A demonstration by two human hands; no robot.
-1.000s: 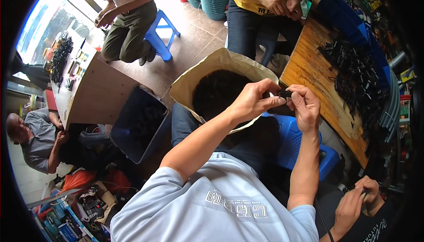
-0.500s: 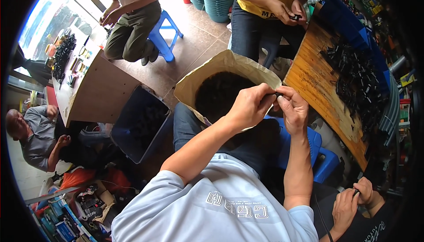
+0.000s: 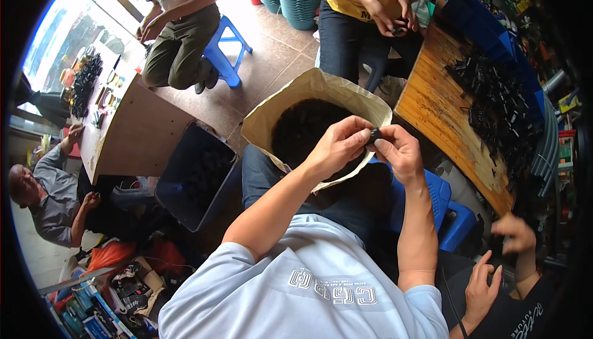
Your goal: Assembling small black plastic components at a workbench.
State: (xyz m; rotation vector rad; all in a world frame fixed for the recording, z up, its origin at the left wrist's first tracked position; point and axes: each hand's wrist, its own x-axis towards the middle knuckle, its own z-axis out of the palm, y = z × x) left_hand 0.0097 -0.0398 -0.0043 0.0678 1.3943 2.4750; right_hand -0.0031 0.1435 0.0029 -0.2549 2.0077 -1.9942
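- Black and small, the piece (image 3: 374, 135) is sitting between the fingertips of both hands, above the near right part of the pale sack's (image 3: 330, 82) mouth.
- Left grip (image 3: 340, 144) is pinching the piece from its left side with thumb and forefinger; right grip (image 3: 398, 150) is closing on it from the other side, partly hiding it.
- Both hands are working on this single piece, so the step in hand is probably a close fingertip adjustment or check; the exact action is not showing clearly.
- Next, the move is likely calling for a steady hold on one side while the other fingers are turning or pressing the piece.
- Left forearm is reaching diagonally up and to the right, its elbow bending outward; the right forearm is rising more nearly upright, and the wrists are bringing the fingertips together.
- Dark contents are filling the sack's lower part under the hands, while more black pieces (image 3: 494, 104) are lying heaped on the wooden desk (image 3: 426, 104) to the right.
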